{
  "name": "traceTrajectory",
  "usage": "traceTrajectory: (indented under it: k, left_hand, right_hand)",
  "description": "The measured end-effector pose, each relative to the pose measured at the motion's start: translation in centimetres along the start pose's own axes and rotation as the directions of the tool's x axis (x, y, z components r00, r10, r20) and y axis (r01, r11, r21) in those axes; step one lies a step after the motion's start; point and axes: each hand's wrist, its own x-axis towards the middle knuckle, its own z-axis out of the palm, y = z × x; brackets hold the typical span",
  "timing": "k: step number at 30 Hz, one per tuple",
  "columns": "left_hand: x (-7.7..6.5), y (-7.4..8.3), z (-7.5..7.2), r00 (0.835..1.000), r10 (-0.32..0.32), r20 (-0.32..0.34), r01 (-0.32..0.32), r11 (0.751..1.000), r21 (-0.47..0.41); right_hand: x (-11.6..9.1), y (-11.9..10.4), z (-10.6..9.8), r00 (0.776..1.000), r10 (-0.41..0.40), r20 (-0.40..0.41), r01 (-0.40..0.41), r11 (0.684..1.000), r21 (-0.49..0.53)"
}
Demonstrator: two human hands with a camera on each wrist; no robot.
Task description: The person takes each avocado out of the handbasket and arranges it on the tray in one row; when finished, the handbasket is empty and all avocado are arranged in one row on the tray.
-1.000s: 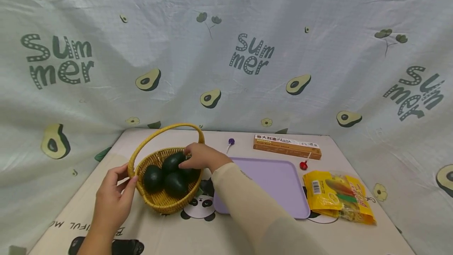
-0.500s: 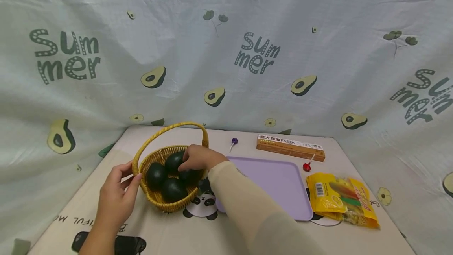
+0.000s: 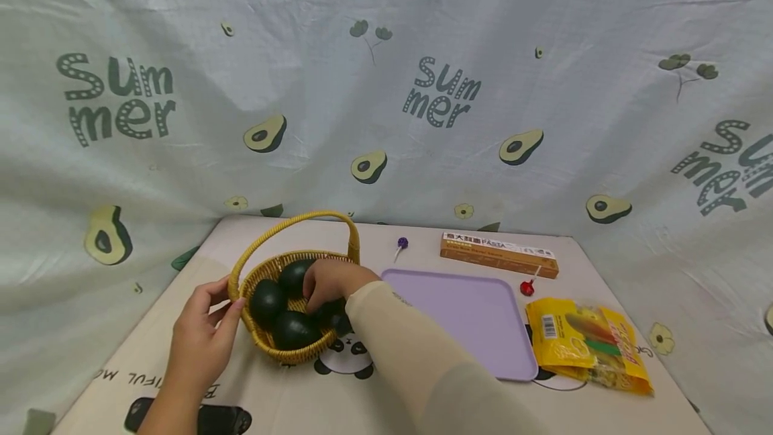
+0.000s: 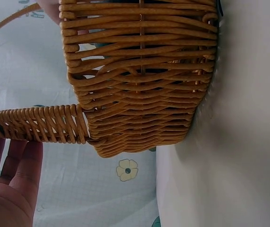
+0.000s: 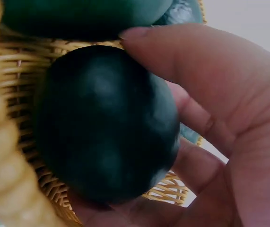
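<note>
A yellow wicker basket (image 3: 287, 356) with an arched handle stands at the left of the table, several dark green avocados inside. My left hand (image 3: 204, 334) pinches the foot of the handle (image 4: 35, 124) between thumb and fingers. Reaching down inside the right side of the basket, my right hand (image 3: 333, 283) curls round one avocado (image 5: 104, 125). Its thumb and fingers wrap that fruit in the right wrist view, while the head view has it mostly hidden under the hand. Beside it lie a left avocado (image 3: 268, 301), a front avocado (image 3: 294, 331) and a back avocado (image 3: 293, 276).
Right of the basket lies a lilac tray (image 3: 471, 327), partly behind the right sleeve. Behind it are a purple lollipop (image 3: 402, 243) and a pasta box (image 3: 498, 256). A red lollipop (image 3: 528, 287) and a yellow snack bag (image 3: 586, 344) lie on the right. A patterned cloth (image 3: 386, 86) hangs behind.
My right hand has sunk a little deeper among the avocados, and the front one has shifted toward the basket's near rim. The left hand keeps its hold on the handle. The head view has shifted slightly.
</note>
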Motion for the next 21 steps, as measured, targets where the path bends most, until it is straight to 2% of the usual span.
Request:
traceTrajectory:
  k: [7,10,15,21]
  left_hand:
    - [0.1,-0.1,0.0,1.000,0.000,0.003,0.000,1.000,0.014]
    - [0.1,-0.3,0.0,1.000,0.005,-0.005,-0.005,1.000,0.006]
    - [0.2,-0.5,0.1,1.000,0.009,-0.009,-0.009,1.000,-0.011]
    - [0.2,-0.8,0.2,1.000,0.024,-0.006,-0.024,1.000,-0.015]
  right_hand:
    - [-0.1,0.2,0.1,0.999,0.051,-0.018,-0.052,0.999,-0.009]
    - [0.0,0.4,0.2,0.999,0.050,-0.020,-0.051,0.998,-0.024]
    - [0.2,1.1,0.0,1.000,0.003,-0.021,-0.002,0.999,0.043]
    - [0.3,2.1,-0.4,0.992,-0.095,-0.082,0.106,0.983,0.152]
